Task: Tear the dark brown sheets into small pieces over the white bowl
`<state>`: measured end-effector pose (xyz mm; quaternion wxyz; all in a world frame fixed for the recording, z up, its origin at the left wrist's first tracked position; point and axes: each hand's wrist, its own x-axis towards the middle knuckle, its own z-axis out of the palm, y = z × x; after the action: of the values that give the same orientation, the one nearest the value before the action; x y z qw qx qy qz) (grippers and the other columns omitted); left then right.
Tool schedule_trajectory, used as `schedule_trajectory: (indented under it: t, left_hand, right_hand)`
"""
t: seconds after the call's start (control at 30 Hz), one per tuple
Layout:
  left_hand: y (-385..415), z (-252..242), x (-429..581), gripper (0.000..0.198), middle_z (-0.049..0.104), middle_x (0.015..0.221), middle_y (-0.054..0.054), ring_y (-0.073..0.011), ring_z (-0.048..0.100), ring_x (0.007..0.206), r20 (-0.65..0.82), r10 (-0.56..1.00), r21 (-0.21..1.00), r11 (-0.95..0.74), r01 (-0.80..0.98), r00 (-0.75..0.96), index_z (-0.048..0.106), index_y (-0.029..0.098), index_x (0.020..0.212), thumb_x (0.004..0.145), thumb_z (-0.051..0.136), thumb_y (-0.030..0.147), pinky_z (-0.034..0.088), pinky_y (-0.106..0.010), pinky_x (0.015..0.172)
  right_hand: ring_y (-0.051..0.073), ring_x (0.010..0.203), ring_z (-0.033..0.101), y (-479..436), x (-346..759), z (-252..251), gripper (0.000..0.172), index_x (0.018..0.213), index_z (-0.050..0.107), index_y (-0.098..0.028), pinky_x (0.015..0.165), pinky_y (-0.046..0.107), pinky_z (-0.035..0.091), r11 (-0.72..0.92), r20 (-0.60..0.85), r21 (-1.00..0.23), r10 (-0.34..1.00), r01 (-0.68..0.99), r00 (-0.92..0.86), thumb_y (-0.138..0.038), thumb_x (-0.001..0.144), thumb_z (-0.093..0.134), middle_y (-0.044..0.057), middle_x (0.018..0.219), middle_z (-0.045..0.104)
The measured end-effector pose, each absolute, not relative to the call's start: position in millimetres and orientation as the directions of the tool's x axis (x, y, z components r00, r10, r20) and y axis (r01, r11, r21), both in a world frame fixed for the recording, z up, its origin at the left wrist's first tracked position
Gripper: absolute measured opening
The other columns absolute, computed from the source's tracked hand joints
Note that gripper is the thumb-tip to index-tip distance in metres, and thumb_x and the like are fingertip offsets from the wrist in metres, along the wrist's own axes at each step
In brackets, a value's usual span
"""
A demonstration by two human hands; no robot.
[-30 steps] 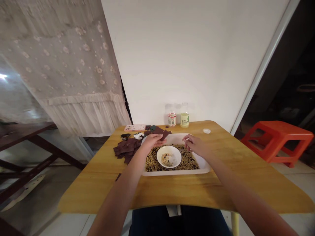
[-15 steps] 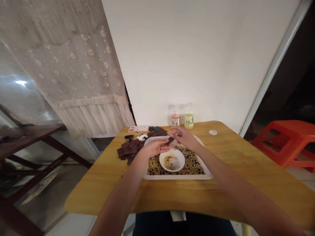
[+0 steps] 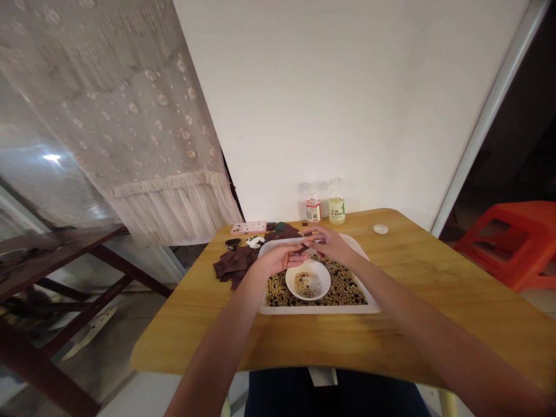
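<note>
Brown scraps [image 3: 232, 265] lie heaped at left. The left hand [image 3: 281, 258], fingers extended, holds a brown piece [image 3: 303, 249] near the far rim of the bowl [image 3: 322, 279]. The right hand [image 3: 330, 245] curls over it; whether it pinches, I cannot tell. Light fingertips should suit.

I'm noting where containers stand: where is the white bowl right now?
In the head view, the white bowl sits slightly right of centre in the lower half, inside the white tray, just below the left hand.
</note>
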<state>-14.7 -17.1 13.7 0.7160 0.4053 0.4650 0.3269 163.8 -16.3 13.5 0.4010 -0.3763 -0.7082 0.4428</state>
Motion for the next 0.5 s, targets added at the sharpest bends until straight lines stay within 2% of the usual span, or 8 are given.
schedule_trajectory:
  t: [0.23,0.5]
  left_hand:
    - [-14.1,10.8,-16.7,0.017,0.070,0.074,-0.007,-0.0145,0.067,0.070,-0.383,0.858,0.895,0.436,-0.093,0.342,0.063,0.012,0.093,0.078,0.058,0.019,0.051,-0.021,0.067]
    - [-18.1,15.7,-13.7,0.016,0.069,0.071,-0.007,-0.0143,0.067,0.067,-0.387,0.860,0.892,0.440,-0.101,0.332,0.063,0.012,0.092,0.077,0.060,0.019,0.050,-0.021,0.067]
  right_hand:
    - [0.004,0.048,0.050,-15.6,162.8,13.5,0.033,0.099,0.052,-0.018,0.047,0.020,0.046,0.319,0.254,-0.942,0.880,0.102,-0.400,-0.034,0.071,0.061,0.004,0.088,0.064]
    - [0.004,0.047,0.050,-10.5,162.5,8.2,0.034,0.099,0.052,-0.019,0.049,0.021,0.047,0.295,0.244,-0.952,0.895,0.084,-0.375,-0.034,0.071,0.062,0.004,0.090,0.064]
